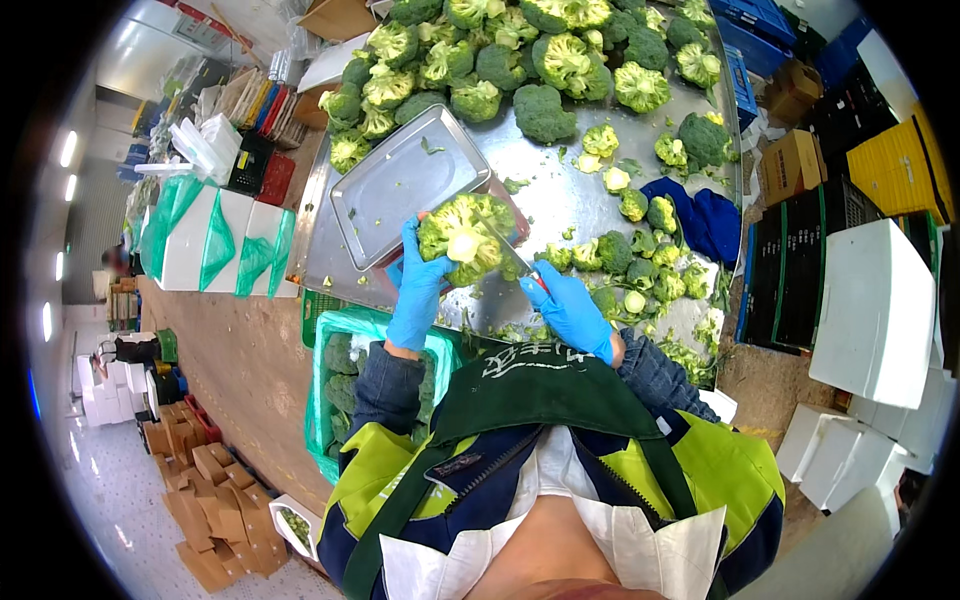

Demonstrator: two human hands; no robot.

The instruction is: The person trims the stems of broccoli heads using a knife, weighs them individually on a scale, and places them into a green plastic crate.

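Note:
My left hand (pixel 421 289), in a blue glove, holds a broccoli head (pixel 469 244) with its cut stem facing up. In my right hand (pixel 570 307), also gloved, is a knife (pixel 510 251) with a red handle. Its blade lies against the right side of the florets. Behind the broccoli head, a shallow metal tray (pixel 409 184) with a few green scraps rests tilted on the steel table (pixel 544 184). Small cut florets (pixel 615 251) are scattered to the right of my right hand, and leaf trimmings (pixel 686 356) lie near the table's front right.
Whole broccoli heads (pixel 487 64) are piled at the table's far side. A blue cloth (pixel 697 217) lies at the right edge. Below on the left stands a green-lined crate (pixel 319 405) of broccoli. Black crates (pixel 780 262) and a white foam box (pixel 874 307) are stacked to the right.

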